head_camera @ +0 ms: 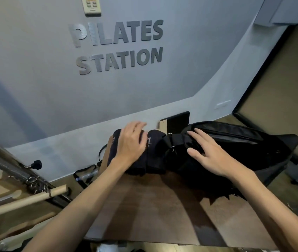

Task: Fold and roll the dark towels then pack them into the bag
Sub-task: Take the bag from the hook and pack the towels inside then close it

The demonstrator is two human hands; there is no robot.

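Two rolled dark towels (153, 151) lie side by side at the far edge of a brown table (153, 211). My left hand (131, 142) lies over the left roll with its fingers spread along the top. A black bag (244, 148) lies to the right of the rolls, its strap and metal ring against the right roll. My right hand (210, 153) rests flat on the bag's left end, fingers straight and spread.
A grey wall with the letters PILATES STATION (119, 46) stands just behind the table. A small black stand (178, 121) leans at the wall behind the towels. Wooden bars (22, 202) and a metal frame with springs (8, 166) lie to the left, below the table.
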